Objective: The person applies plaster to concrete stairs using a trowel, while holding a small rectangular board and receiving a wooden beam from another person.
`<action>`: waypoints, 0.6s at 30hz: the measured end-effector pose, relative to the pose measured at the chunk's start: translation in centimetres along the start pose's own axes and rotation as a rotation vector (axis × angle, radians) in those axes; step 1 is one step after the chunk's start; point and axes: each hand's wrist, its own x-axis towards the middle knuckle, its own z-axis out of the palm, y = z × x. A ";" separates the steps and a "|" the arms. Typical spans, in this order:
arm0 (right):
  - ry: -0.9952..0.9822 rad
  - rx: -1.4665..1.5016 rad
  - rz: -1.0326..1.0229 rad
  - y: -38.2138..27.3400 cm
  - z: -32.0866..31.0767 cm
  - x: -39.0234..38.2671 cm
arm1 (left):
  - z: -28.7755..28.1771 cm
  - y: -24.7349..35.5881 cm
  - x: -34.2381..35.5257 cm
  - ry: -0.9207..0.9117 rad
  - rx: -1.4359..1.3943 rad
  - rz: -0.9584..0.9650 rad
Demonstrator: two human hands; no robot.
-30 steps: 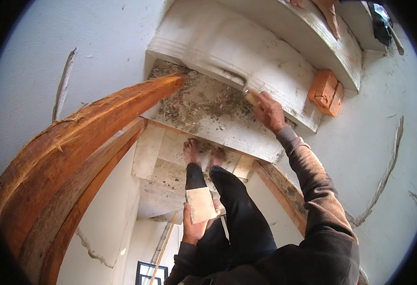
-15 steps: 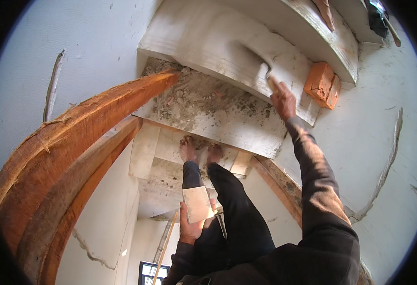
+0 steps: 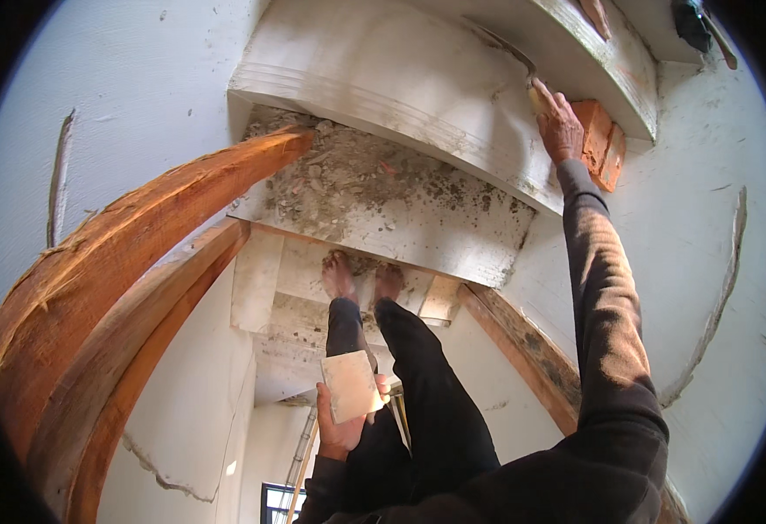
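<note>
My right hand point(image 3: 561, 129) reaches up the stairs, its fingers wrapped round the pale handle of a trowel point(image 3: 529, 68). The trowel's thin blade is seen nearly edge-on, against the upper part of the whitish concrete step point(image 3: 374, 74). Low in the middle, my left hand point(image 3: 339, 434) grips a flat, square, cream-coloured tile-like piece point(image 3: 351, 387) by its lower edges, in front of my legs. What lies behind this piece is hidden.
Orange-red bricks point(image 3: 599, 144) sit on the step beside my right hand. Rubble point(image 3: 330, 170) covers the step below. Rough timber beams point(image 3: 147, 205) lean on the left, and another beam point(image 3: 522, 349) stands at the right. Part of someone's foot point(image 3: 596, 17) and a dark bag-like thing point(image 3: 690, 24) are higher up.
My right hand has moved up and to the right with the trowel, and the arm is straighter. My left hand still holds the square piece; the whole view has shifted slightly.
</note>
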 end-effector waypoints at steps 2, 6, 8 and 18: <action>-0.042 -0.054 0.044 0.8 1.3 0.6 | -0.2 0.1 0.1 0.004 0.029 -0.013; -0.086 -0.039 0.123 2.5 4.0 1.0 | 0.4 0.3 0.3 0.038 0.078 -0.007; -0.078 0.003 0.098 3.2 4.4 0.8 | 0.5 0.2 0.4 0.041 0.083 -0.002; -0.378 0.453 -0.013 -4.9 -2.3 -7.1 | -0.5 -0.4 0.6 -0.004 0.053 0.026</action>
